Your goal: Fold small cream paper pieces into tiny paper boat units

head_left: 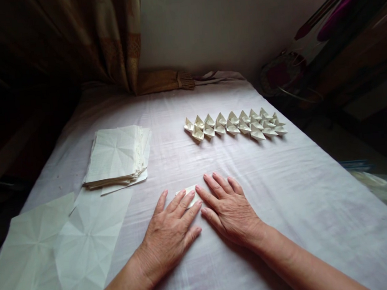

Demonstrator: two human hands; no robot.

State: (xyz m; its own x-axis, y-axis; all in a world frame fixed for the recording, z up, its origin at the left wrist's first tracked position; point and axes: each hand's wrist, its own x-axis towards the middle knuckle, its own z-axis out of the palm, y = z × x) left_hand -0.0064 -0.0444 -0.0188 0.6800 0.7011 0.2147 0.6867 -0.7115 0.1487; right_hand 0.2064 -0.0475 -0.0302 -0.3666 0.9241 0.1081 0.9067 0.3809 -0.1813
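A small folded piece of white paper (192,197) lies flat on the cloth-covered table, partly hidden under fingers. My left hand (171,222) rests on it palm down, its fingers spread over the paper. At the paper's right edge lies my right hand (228,205), also palm down, with fingers apart and the index fingertip at the paper. Neither hand grips anything. Farther off to the right, several small folded paper boats (232,124) stand in close rows.
At the left sits a stack of creased paper squares (112,155). Nearer, two larger creased sheets (88,237) overlap on the pale tablecloth (309,207). A brown curtain (118,43) hangs onto the far edge. Plastic-wrapped items (386,190) lie below the right edge.
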